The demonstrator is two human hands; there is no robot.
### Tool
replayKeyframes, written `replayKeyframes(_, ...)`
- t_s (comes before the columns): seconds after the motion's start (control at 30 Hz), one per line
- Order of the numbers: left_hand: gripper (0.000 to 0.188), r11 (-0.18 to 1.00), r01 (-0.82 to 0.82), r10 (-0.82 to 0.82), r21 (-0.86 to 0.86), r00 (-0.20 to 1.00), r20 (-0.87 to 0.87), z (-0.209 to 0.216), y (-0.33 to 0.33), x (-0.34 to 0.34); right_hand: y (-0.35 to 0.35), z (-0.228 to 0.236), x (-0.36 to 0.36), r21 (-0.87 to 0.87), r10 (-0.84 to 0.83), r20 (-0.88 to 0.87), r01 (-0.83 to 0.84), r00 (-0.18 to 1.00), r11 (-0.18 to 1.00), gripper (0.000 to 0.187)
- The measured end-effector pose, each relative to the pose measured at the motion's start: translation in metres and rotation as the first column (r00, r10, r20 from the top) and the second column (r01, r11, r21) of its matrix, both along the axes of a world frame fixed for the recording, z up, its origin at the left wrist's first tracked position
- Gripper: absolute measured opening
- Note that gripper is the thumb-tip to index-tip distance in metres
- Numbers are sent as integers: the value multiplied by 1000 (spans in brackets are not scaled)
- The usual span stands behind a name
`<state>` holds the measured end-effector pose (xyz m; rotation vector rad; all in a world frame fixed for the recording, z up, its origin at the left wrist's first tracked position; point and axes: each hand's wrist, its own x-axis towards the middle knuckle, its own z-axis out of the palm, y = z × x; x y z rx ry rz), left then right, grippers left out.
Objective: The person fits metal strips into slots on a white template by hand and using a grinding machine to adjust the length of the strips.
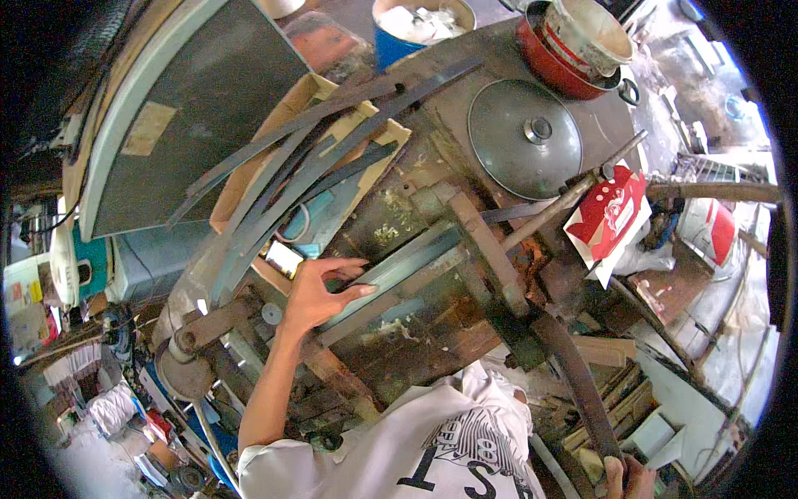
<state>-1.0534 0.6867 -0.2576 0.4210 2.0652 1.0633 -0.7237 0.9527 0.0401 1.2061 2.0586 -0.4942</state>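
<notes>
My left hand (314, 298) is over the bed of a bench-mounted metal frame. Its thumb and forefinger are stretched apart and touch a flat grey metal strip (407, 264). The strip runs toward an upright iron bar (484, 243) of the frame; its far end is hidden there. Low at the right, my right hand (628, 479) is closed round the end of a long dark lever (578, 378). This lever slopes down toward me from the iron frame. Several long dark metal strips (287, 179) lie across an open cardboard box (384, 158) beyond my left hand.
A glass pot lid (525, 137) lies on the bench, with a red pan (565, 71) behind it. At the back stands a blue bucket (395, 46) of white scraps. A red-and-white carton (611, 212) sits right of the frame. A large dark panel (195, 116) leans at left.
</notes>
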Motion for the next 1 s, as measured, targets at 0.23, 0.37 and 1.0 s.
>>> replayKeyframes(0.23,34,992,63,-62,106,998,-22,-13,78,-3,-1,10,31,66,347,104,-354,932,933,33)
replayKeyframes(0.37,25,994,100,-99,44,995,-33,-15,92,-2,-5,1,0,76,49,172,-62,984,995,40)
replayKeyframes(1.0,27,998,34,-20,44,956,-292,-21,97,12,9,-25,37,-72,-275,72,280,959,957,57)
